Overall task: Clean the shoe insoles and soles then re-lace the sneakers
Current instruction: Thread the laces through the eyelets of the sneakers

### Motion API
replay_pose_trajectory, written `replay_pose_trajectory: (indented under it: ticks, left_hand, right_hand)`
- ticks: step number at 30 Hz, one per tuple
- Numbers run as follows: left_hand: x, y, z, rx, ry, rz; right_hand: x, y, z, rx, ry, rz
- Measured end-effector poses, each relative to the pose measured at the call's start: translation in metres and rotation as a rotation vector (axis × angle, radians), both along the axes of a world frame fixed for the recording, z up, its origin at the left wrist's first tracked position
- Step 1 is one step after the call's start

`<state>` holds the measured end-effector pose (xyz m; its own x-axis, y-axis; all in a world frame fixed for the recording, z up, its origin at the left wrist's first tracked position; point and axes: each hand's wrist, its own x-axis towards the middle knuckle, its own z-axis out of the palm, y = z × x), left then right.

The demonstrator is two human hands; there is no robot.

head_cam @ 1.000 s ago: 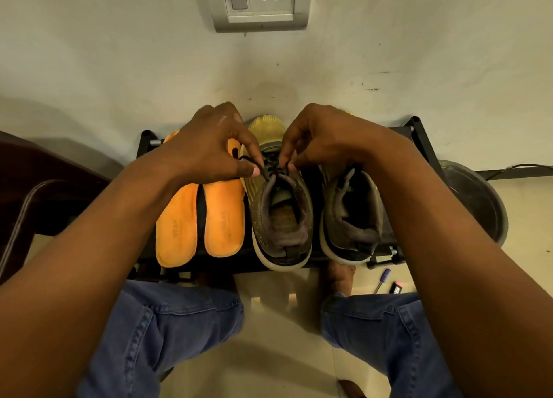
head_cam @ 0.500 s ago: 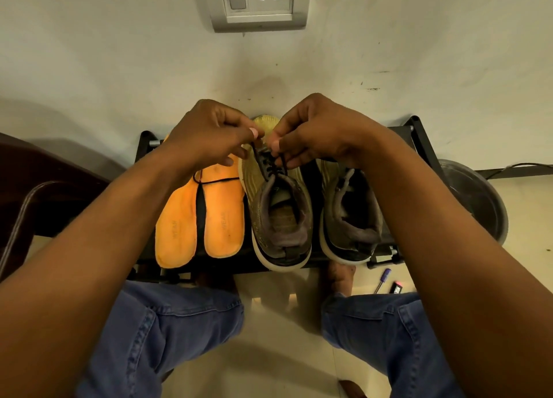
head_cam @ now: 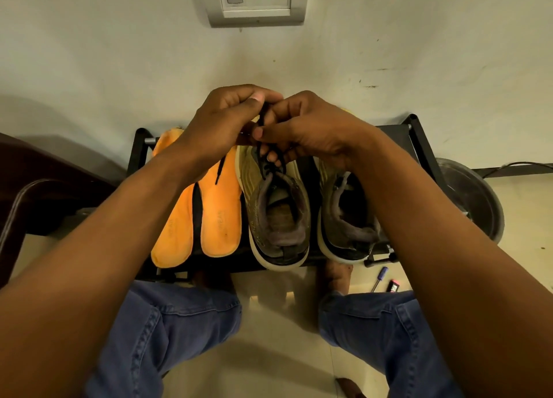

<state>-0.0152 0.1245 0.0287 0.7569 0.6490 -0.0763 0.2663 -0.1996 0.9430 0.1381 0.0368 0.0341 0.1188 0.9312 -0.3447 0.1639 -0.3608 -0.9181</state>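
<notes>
1. We note the left hand and right hand pinching the black lace above the left sneaker.
2. Risk – the lace may slip from the fingers or skip an eyelet.
3. Right sneaker – unlaced, just beside.
4. Rack holds both sneakers and two orange insoles.
5. Basin, right – contents unclear.

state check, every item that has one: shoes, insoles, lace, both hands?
left shoe: upright on rack, partly laced, no insole in it
right shoe: upright on rack, no lace visible
insoles: out of the shoes, flat side by side on rack
lace: threaded in left shoe, ends lifted, one end hangs over an insole
left hand: pinches lace
right hand: pinches lace
</notes>
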Motion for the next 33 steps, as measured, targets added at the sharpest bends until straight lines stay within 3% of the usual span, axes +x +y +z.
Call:
replay_pose_trajectory:
  ticks: [8,14,23,29,33]
  left_hand:
    - [0.002,0.001,-0.004,0.045,0.106,-0.013]
    - [-0.002,0.001,-0.005,0.283,0.231,-0.046]
    - [-0.005,0.006,-0.004,0.490,0.272,-0.044]
    - [-0.007,0.013,-0.005,0.457,0.273,-0.066]
    - [-0.007,0.015,-0.008,0.418,0.306,-0.108]
  right_hand:
    - [0.007,-0.003,0.004,-0.025,0.057,-0.203]
    - [0.001,0.000,0.003,-0.078,0.023,-0.313]
    - [0.004,0.001,-0.001,-0.074,-0.078,-0.184]
    - [0.004,0.002,-0.004,-0.094,-0.052,-0.129]
    - [0.000,0.004,-0.006,-0.109,-0.183,-0.126]
